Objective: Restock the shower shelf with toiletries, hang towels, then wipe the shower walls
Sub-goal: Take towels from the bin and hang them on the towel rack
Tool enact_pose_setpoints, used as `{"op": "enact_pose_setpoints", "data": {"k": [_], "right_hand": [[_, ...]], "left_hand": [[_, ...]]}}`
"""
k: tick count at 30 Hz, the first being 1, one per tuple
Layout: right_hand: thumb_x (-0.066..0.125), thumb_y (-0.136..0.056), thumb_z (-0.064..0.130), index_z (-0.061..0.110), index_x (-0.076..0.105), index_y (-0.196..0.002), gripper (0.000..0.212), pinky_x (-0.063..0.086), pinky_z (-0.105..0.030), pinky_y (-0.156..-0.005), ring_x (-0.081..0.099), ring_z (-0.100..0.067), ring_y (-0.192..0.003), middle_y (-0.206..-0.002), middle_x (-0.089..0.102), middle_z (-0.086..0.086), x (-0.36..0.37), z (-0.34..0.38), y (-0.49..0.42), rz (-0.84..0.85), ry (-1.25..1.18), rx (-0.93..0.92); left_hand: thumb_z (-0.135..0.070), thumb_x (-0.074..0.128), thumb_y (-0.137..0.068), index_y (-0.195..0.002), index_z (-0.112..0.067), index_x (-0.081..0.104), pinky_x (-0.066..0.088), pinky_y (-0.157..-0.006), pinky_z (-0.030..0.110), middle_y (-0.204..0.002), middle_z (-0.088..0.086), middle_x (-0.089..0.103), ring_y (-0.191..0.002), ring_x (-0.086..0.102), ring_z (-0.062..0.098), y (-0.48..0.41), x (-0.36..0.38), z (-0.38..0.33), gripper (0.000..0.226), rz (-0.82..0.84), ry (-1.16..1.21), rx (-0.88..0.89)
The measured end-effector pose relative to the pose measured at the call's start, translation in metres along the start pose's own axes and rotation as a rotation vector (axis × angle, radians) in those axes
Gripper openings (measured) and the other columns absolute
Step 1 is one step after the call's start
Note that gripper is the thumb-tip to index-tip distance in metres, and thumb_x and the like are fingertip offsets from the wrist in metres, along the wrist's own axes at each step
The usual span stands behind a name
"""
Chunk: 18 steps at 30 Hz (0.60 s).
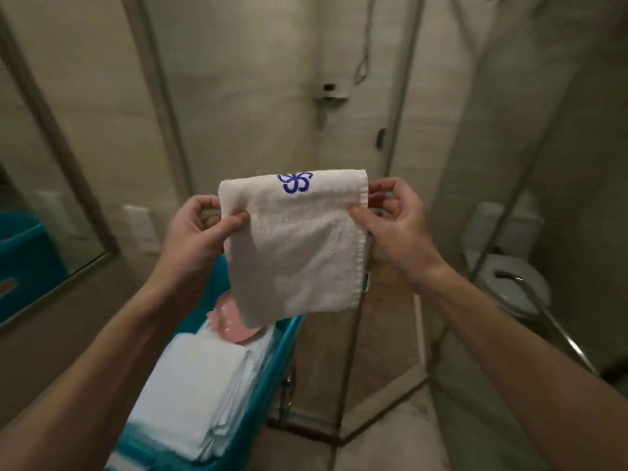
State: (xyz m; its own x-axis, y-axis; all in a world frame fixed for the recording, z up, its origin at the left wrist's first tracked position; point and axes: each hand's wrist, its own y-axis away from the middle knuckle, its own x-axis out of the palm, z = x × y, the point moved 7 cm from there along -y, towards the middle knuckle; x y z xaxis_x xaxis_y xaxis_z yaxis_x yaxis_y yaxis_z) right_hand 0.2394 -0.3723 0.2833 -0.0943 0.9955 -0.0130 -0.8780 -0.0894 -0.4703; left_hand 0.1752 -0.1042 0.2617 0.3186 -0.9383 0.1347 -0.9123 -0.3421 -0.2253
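Teal cart (285, 338) at lower left, folded towel stack (190, 385) in it. At frame centre I hold up a small white towel (299, 246). I judge it light, soft and floppy, best held by its upper side edges. Left hand (200, 232) pinches the left edge, right hand (390, 226) the right. Blue logo (295, 183) at the top.

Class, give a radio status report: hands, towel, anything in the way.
Left hand and right hand each pinch the white towel. Towel aloft, not hung. Teal cart below, glass shower door ahead.
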Motion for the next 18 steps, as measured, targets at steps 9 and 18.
{"op": "enact_pose_setpoints", "data": {"k": [9, 18], "right_hand": [[0.075, -0.086, 0.004, 0.021, 0.058, -0.101, 0.028, 0.06, -0.033, -0.072, 0.07, -0.014, -0.087, -0.094, 0.073, -0.001, -0.212, 0.054, 0.072, -0.317, 0.152, -0.011], [0.072, -0.091, 0.011, 0.014, 0.058, -0.107, 0.022, 0.057, -0.026, -0.072, 0.07, -0.013, -0.086, -0.099, 0.074, -0.009, -0.375, 0.134, 0.168, -0.646, 0.383, -0.064]], "left_hand": [[-0.009, 0.075, -0.086, -0.103, -0.018, 0.061, 0.053, -0.08, 0.042, -0.095, 0.015, 0.075, -0.084, 0.067, 0.028, 0.041, 0.217, -0.002, 0.024, 0.404, 0.134, -0.011], [-0.012, 0.063, -0.096, -0.12, -0.015, 0.057, 0.05, -0.074, 0.038, -0.097, 0.008, 0.074, -0.085, 0.064, 0.023, 0.123, 0.402, -0.013, 0.025, 0.784, 0.233, -0.037]]}}
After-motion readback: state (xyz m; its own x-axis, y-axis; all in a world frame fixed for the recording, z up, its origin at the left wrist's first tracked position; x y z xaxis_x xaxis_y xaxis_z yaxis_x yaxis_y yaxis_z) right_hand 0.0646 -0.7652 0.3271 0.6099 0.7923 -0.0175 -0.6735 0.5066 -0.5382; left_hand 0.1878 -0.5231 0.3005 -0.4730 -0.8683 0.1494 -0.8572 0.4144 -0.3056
